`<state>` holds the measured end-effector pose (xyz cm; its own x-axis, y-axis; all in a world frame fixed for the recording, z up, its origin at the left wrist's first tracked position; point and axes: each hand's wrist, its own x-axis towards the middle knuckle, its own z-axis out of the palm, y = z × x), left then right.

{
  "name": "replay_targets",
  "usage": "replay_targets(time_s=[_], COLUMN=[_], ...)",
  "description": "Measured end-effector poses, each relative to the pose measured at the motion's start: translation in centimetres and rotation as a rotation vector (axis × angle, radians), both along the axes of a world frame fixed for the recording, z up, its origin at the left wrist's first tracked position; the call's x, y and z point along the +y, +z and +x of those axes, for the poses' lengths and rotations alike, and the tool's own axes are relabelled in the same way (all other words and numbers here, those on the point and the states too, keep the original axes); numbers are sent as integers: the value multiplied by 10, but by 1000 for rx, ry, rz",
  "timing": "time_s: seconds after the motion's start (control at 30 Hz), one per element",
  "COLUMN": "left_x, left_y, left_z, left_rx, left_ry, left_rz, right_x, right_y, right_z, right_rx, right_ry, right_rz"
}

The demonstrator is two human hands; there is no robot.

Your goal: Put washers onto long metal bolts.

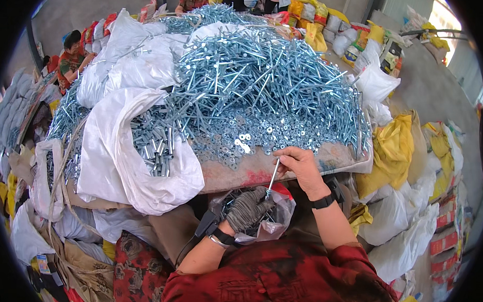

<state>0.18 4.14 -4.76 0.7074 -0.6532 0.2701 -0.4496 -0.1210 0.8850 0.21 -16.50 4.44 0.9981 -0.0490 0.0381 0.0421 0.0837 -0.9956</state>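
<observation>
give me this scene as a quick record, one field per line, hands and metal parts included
left hand: grey glove, fingers at the bolt's lower end, grip unclear
right hand: bare, fingers pinching the bolt's upper end
bolt: slanted, between both hands
clear bag: under the left hand, metal parts inside
table: heaped bolts, washers nearer the front edge
white sack: on the table's left, open, short tubes at its mouth
</observation>
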Motion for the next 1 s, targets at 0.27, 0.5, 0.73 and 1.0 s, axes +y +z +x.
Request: replay_targets(time_s=[0.27, 0.5, 0.73, 1.0], left_x=[2, 14, 8, 34], left_y=[13, 36, 22, 24], left_z=[-8, -7, -9, 14], left_rx=[-130, -325, -300, -189], left_ry=[59, 159, 55, 509], left_rz=[16, 134, -23, -135], right_x=[20, 10, 46, 71], right_y=[6, 17, -11, 3], right_z=[-21, -44, -30, -45], right_rx=[-735, -31, -88, -480], right_ry=[-216, 182, 199, 148], right_rz=[-1037, -161, -208, -303])
